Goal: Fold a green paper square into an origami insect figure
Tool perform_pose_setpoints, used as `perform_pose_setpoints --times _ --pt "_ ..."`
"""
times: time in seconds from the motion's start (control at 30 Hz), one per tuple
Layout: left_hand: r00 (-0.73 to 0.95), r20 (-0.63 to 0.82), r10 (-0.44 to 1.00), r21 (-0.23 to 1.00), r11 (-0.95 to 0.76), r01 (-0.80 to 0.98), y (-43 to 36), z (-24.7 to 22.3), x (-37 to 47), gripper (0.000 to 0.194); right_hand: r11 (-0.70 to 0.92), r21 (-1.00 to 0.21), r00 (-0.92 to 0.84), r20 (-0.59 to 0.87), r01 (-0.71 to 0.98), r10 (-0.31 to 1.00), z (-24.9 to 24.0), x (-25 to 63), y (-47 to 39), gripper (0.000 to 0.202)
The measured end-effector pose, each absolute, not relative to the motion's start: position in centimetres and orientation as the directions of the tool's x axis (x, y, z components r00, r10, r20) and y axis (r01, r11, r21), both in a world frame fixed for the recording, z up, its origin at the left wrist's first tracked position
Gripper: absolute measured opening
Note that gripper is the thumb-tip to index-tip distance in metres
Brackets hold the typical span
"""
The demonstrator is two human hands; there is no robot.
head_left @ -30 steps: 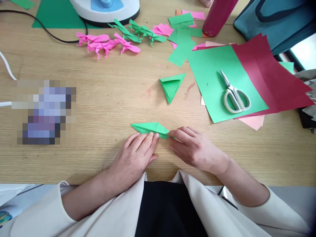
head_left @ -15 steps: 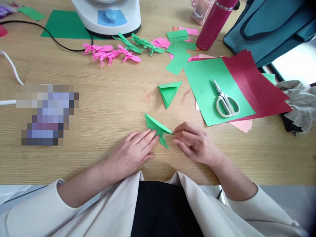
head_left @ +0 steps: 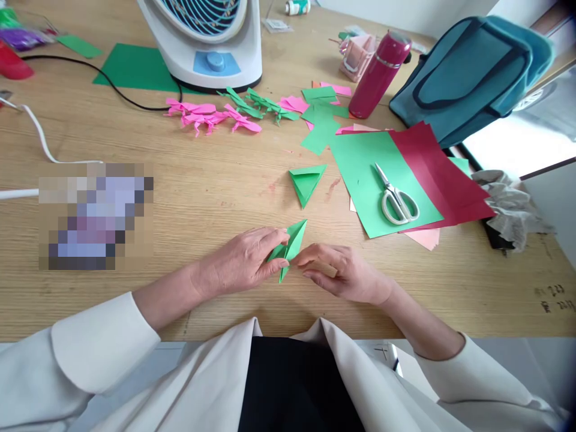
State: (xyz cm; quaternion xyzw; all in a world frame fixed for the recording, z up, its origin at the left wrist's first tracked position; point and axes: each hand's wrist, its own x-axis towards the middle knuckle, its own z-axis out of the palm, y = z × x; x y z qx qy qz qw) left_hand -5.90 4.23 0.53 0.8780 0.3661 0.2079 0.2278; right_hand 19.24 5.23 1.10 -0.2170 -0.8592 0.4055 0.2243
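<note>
One folded green paper [head_left: 296, 239] clamped in the left hand [head_left: 248, 259], right hand [head_left: 346, 273] super close, fingers kinda apart.

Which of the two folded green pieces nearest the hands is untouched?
The triangle, lying by itself farther back on the table. The other piece, nearer the wearer, has the left hand's thumb and fingers on it.

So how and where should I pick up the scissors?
Probably by the white handle loops, with the right hand coming from the near right: the scissors lie flat on the light green sheet, blades pointing away to the upper left.
</note>
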Motion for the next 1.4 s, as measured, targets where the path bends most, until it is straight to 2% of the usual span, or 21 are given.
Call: perform_pose_setpoints --times 0.1,0.23,0.37,0.43,0.53,0.73,1.0,1.07,1.23,1.4 --pt "0.615 0.190 0.765 0.566 -0.597 0.568 3.7 0.4 -5.4 0.024 0.693 -0.684 -0.859 0.194 0.227 0.473 1.3 19.2 6.1 0.024" --pt "0.609 0.216 0.763 0.536 -0.614 0.579 3.4 -0.5 -5.4 0.008 0.774 -0.599 -0.883 0.226 0.207 0.412 1.3 18.8 7.1 0.020" --pt "0.649 0.299 0.700 0.467 -0.700 0.540 3.9 -1.3 -5.8 0.014 0.852 -0.433 -0.867 0.252 0.295 0.429 0.7 18.5 8.1 0.016" --pt "0.676 0.337 0.656 0.429 -0.746 0.510 4.4 -1.5 -6.1 0.018 0.863 -0.388 -0.864 0.250 0.324 0.437 0.3 18.4 8.5 0.017" --pt "0.690 0.362 0.627 0.390 -0.774 0.499 4.8 -1.7 -6.6 0.020 0.871 -0.358 -0.858 0.266 0.336 0.440 -0.3 18.3 8.7 0.019" --pt "0.729 0.312 0.610 0.361 -0.785 0.503 4.8 -1.1 -6.8 0.020 0.898 -0.321 -0.863 0.310 0.299 0.398 -0.4 18.3 8.7 0.021" --pt "0.690 0.448 0.569 0.213 -0.817 0.535 4.7 -1.2 -7.0 0.016 0.883 -0.343 -0.829 0.350 0.320 0.436 -0.7 18.2 8.3 0.022" --pt "0.652 0.466 0.598 0.241 -0.795 0.557 4.6 -1.2 -6.9 0.015 0.878 -0.325 -0.821 0.342 0.353 0.457 -0.6 17.9 8.1 0.022" --pt "0.532 0.418 0.737 0.415 -0.675 0.609 4.2 -0.8 -6.3 0.016 0.861 -0.259 -0.799 0.325 0.438 0.505 -0.4 17.1 7.3 0.020" --pt "0.594 0.485 0.643 0.296 -0.759 0.580 4.1 -0.9 -6.2 0.013 0.838 -0.254 -0.768 0.337 0.484 0.545 -0.4 16.6 6.9 0.024"
